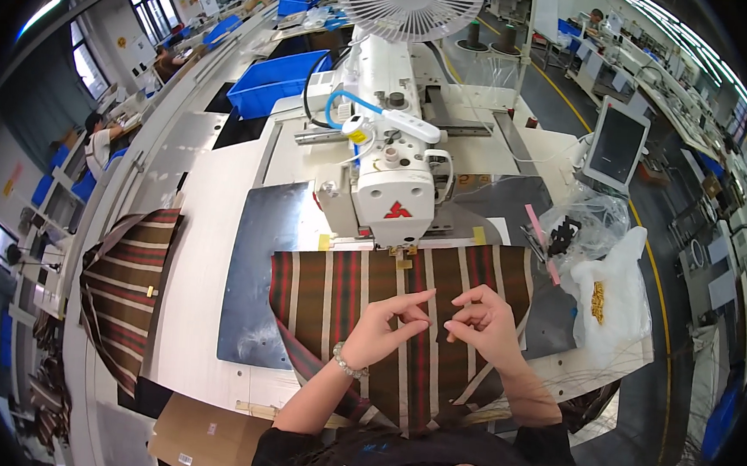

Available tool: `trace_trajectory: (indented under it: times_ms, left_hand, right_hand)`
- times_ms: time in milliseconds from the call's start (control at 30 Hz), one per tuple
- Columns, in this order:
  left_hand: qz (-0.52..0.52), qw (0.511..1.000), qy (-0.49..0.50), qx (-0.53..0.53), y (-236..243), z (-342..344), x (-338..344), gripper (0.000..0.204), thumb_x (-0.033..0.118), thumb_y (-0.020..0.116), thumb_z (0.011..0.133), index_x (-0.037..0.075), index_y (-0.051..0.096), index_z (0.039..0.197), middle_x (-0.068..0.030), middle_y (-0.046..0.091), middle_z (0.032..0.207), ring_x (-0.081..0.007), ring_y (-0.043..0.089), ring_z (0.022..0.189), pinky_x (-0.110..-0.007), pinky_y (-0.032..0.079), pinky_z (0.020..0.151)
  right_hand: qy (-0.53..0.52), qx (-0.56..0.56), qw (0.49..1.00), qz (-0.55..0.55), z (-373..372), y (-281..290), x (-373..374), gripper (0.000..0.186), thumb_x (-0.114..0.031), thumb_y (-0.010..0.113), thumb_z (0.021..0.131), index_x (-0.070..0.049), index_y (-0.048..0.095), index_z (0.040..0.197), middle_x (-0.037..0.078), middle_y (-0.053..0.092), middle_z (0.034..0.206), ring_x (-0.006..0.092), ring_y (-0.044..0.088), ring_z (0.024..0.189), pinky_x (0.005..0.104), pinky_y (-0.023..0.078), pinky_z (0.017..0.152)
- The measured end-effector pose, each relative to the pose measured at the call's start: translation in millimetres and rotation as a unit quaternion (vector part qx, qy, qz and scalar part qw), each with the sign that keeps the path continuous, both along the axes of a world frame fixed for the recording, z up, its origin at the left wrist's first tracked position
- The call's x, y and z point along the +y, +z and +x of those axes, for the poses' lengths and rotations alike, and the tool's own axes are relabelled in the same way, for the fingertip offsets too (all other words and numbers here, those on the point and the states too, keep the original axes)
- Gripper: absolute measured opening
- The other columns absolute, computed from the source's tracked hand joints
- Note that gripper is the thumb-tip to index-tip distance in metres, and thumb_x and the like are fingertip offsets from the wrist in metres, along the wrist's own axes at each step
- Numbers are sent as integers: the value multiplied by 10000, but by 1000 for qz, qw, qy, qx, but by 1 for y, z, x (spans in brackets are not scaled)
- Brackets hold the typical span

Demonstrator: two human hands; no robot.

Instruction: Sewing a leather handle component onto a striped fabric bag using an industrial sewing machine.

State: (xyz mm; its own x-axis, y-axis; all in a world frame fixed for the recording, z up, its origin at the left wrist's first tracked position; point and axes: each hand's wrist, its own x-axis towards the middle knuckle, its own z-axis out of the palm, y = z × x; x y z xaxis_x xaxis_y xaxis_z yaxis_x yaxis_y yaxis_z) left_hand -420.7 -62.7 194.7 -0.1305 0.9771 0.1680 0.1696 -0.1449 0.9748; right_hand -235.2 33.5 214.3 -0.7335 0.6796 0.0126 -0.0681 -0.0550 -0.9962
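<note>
Both hands hover over a brown, red and cream striped fabric piece (416, 370), spread under the head of a white sewing machine (394, 182). My left hand (389, 325), with a beaded bracelet at the wrist, has its index finger stretched out and its thumb apart, with nothing visible between them. Facing it, my right hand (484, 327) has curled fingers brought close to the thumb. A tiny brownish tip shows below that thumb, too small to name. A small yellow-gold metal part (403, 261) sits at the fabric's far edge, beneath the machine head.
At left lies another striped piece (131, 294) with a small gold tag. A heap of small gold parts (597, 302) rests on white wrapping (625, 285) at right, near pink-handled tweezers (544, 245) and black pieces (566, 235). Behind stand a screen (615, 144) and blue bin (276, 83).
</note>
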Motion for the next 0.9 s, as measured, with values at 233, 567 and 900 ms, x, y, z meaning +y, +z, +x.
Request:
trace_trajectory:
  times_ms: [233, 567, 900]
  left_hand:
    - [5, 995, -45, -95, -2, -2, -6, 461, 44, 653, 830, 94, 550, 1276, 3, 663, 832, -56, 545, 705, -227, 452, 681]
    - [61, 994, -45, -73, -2, 1, -5, 370, 45, 692, 799, 96, 634, 1161, -1, 607, 813, -66, 525, 703, -215, 429, 636]
    - [11, 965, -134, -226, -10, -1, 9, 347, 46, 705, 787, 93, 651, 1126, 41, 513, 860, -29, 466, 702, -180, 379, 609]
  right_hand:
    - [9, 10, 1000, -20, -2, 3, -6, 306, 47, 653, 797, -20, 449, 1015, 82, 646, 754, 134, 646, 679, 218, 491, 615]
    - [-5, -1, 1000, 16, -7, 11, -15, 299, 56, 654, 793, -17, 476, 1023, 74, 647, 758, 128, 639, 686, 220, 495, 622]
    - [7, 70, 990, -119, -15, 1, -11, 299, 41, 658, 798, -52, 427, 964, 75, 639, 769, 107, 604, 650, 224, 485, 571]
